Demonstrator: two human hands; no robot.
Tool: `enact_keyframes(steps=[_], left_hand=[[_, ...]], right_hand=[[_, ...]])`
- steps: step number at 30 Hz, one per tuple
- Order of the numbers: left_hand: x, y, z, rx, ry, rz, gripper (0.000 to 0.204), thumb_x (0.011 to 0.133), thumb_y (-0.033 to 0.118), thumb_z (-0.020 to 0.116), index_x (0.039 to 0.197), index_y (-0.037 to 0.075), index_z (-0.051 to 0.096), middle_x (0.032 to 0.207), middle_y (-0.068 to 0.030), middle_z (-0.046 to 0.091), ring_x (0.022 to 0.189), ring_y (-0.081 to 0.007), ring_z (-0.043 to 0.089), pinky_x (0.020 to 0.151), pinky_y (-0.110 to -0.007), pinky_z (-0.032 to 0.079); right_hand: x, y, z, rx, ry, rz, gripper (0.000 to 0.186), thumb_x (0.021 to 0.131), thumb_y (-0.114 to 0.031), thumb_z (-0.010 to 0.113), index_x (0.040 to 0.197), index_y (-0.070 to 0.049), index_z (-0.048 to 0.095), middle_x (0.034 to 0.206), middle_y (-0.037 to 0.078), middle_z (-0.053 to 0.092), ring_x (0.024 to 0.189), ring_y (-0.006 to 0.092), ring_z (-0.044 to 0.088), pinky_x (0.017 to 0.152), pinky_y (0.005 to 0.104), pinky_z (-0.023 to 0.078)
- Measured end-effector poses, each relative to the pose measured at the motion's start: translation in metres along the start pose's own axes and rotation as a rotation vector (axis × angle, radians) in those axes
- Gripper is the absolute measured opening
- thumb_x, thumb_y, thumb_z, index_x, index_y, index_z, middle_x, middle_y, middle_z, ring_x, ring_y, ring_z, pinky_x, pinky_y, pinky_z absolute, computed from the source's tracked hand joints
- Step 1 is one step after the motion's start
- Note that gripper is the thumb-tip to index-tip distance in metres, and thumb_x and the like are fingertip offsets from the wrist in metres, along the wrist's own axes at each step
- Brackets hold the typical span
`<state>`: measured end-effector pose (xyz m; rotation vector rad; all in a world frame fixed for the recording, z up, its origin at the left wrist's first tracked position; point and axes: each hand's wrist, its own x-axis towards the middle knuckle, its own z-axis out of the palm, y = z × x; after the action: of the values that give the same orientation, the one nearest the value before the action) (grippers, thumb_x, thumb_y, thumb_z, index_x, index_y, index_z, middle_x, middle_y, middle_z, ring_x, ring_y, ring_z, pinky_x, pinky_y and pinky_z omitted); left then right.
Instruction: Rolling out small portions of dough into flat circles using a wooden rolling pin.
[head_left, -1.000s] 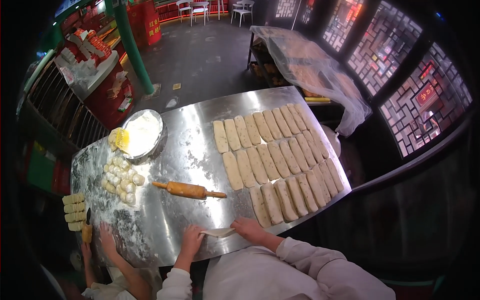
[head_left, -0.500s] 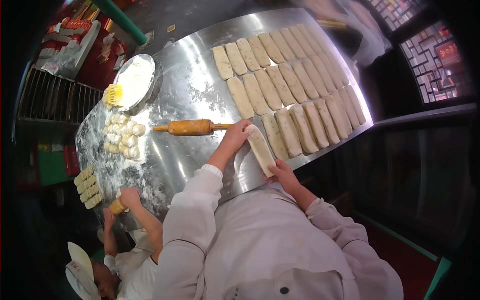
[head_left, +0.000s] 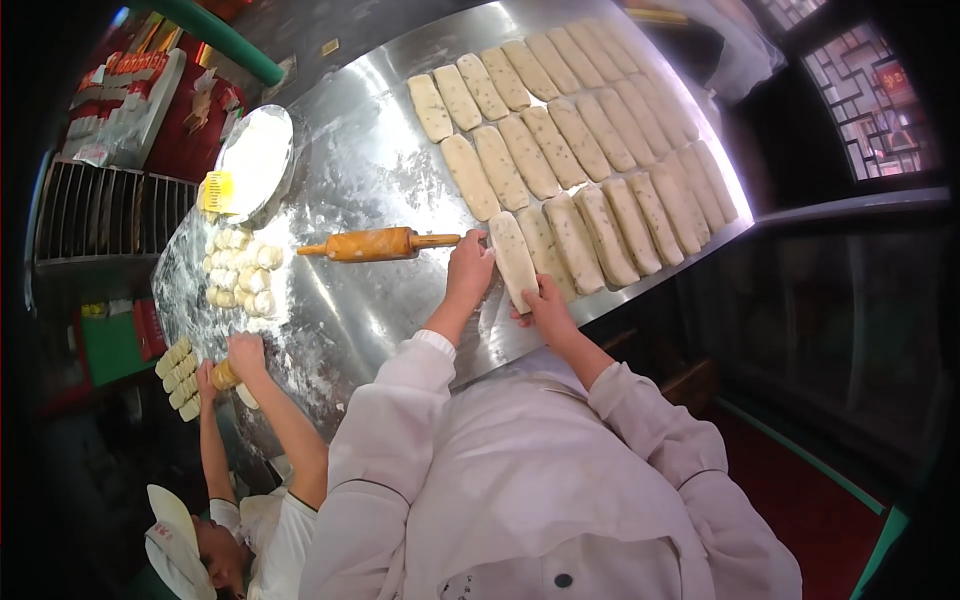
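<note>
My right hand pinches the near end of a pale, flat dough strip, thumb on top and fingers at its lower edge. The strip lies beside the left end of the nearest row of similar dough strips, dotted with dark specks. My left hand is at the strip's left edge, fingers bent and apart from its far end; whether they touch the edge is hard to see. Just left of that hand lies a wooden rolling pin, one handle reaching its fingers.
A floured metal table carries three rows of strips. At left are a white bowl of flour, a yellow scraper and floured dough balls. At lower left a co-worker's hands hold another rolling pin near small ridged dough pieces.
The dough strip has come down beside the row. My left hand has let go of its far end and moved down its left edge; my right hand still grips the near end.
</note>
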<state>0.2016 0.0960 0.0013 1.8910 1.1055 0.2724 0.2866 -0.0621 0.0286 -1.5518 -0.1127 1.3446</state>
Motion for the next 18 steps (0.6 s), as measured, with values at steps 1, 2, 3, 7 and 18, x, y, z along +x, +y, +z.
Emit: enact_keyframes(steps=[1,2,3,7,18], left_hand=[[0.0,-0.002,0.001,-0.002,0.003,-0.004,0.035,0.089,0.007,0.059,0.123,-0.001,0.056,0.083,-0.0112,0.063,0.063,-0.0179,0.064,0.059,-0.031,0.054],[-0.001,-0.004,0.004,-0.019,-0.008,-0.032,0.037,0.089,0.006,0.059,0.125,0.0,0.054,0.084,-0.0111,0.063,0.063,-0.0173,0.064,0.058,-0.031,0.055],[-0.003,-0.001,0.006,-0.037,-0.023,-0.06,0.04,0.089,0.005,0.059,0.128,0.0,0.053,0.084,-0.011,0.062,0.064,-0.0168,0.064,0.057,-0.03,0.055],[-0.015,0.0,0.018,-0.158,-0.054,-0.133,0.045,0.089,0.002,0.057,0.133,0.001,0.048,0.085,-0.0104,0.06,0.063,-0.0159,0.064,0.056,-0.029,0.055],[-0.027,0.047,-0.001,0.362,0.007,0.27,0.063,0.084,0.018,0.068,0.141,0.008,0.042,0.132,-0.0162,0.048,0.128,-0.0295,0.045,0.104,-0.046,0.039]], right_hand=[[0.002,-0.001,0.0,-0.007,0.007,-0.008,0.027,0.097,-0.01,0.048,0.12,0.0,0.043,0.092,0.014,0.065,0.064,0.0166,0.067,0.048,0.027,0.053],[0.002,-0.001,0.0,-0.012,0.004,-0.005,0.027,0.097,-0.01,0.048,0.12,0.0,0.043,0.092,0.014,0.065,0.064,0.0166,0.067,0.048,0.027,0.053],[0.001,0.0,-0.002,-0.063,0.01,0.018,0.027,0.097,-0.012,0.048,0.121,0.0,0.044,0.092,0.013,0.064,0.066,0.017,0.067,0.051,0.0285,0.054],[-0.006,0.007,-0.009,-0.104,0.001,0.031,0.027,0.098,-0.013,0.049,0.12,0.0,0.045,0.091,0.012,0.063,0.065,0.0183,0.066,0.053,0.0312,0.055],[-0.055,0.007,-0.052,-0.945,0.107,-0.258,0.016,0.093,-0.015,0.057,0.102,-0.002,0.055,0.092,0.016,0.064,0.076,0.0291,0.066,0.07,0.0414,0.054]])
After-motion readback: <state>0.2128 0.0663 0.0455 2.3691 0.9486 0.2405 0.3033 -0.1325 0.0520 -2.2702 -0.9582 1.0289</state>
